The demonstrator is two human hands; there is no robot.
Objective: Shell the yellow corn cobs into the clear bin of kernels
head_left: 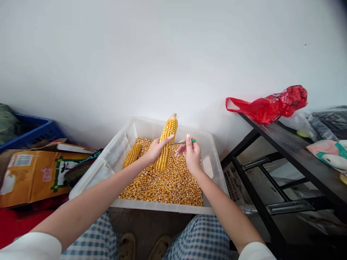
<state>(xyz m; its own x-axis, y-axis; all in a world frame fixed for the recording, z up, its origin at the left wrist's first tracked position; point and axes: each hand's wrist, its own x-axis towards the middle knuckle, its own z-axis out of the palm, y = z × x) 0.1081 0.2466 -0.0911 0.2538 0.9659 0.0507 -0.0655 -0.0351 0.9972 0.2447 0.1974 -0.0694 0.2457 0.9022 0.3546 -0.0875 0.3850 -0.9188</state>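
Observation:
My left hand (pixel 155 150) is wrapped round an ear of corn (pixel 168 130), which it holds tilted above the bin with the pale stub end up. My right hand (pixel 192 153) is closed on a thin green-handled screwdriver (pixel 193 141), its metal shaft pointing left at the ear's side. Whether the tip touches the kernels I cannot tell. Below both hands, loose corn kernels (pixel 162 187) cover the floor of a translucent plastic bin (pixel 104 169). A second ear of corn (pixel 132 155) lies on the kernels at the left.
A black metal frame table (pixel 292 144) with a red plastic bag (pixel 271 104) stands on the right. At the left are an orange cardboard box (pixel 35 177) and a blue crate (pixel 40 128). The white wall (pixel 162 54) rises close behind the bin.

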